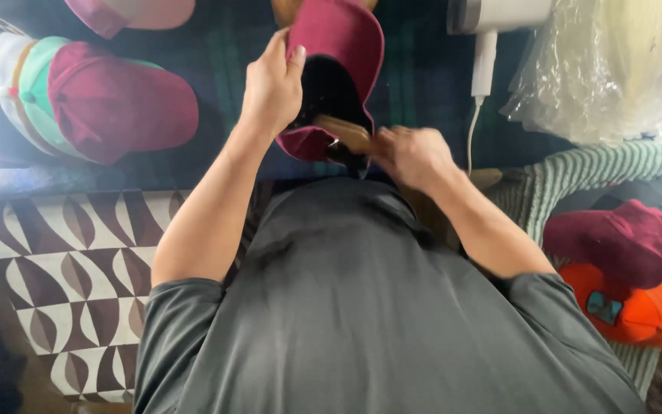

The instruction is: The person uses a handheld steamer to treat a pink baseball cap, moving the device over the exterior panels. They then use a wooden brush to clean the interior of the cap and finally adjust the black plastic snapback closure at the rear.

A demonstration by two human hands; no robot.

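Brushing under way: left hand (272, 86) pinches the maroon cap (339, 46) by its edge, holding it inside-out over the dark plaid table (423, 84). Right hand (414, 157) is closed round a wooden brush (344, 133) set against the cap's dark lining. Stacked caps (93, 100) wait left; a maroon and orange pile (630, 276) sits right. How much is brushed, cannot tell.

Dim scene, left-edge glare, right hand (411, 156) blurred.
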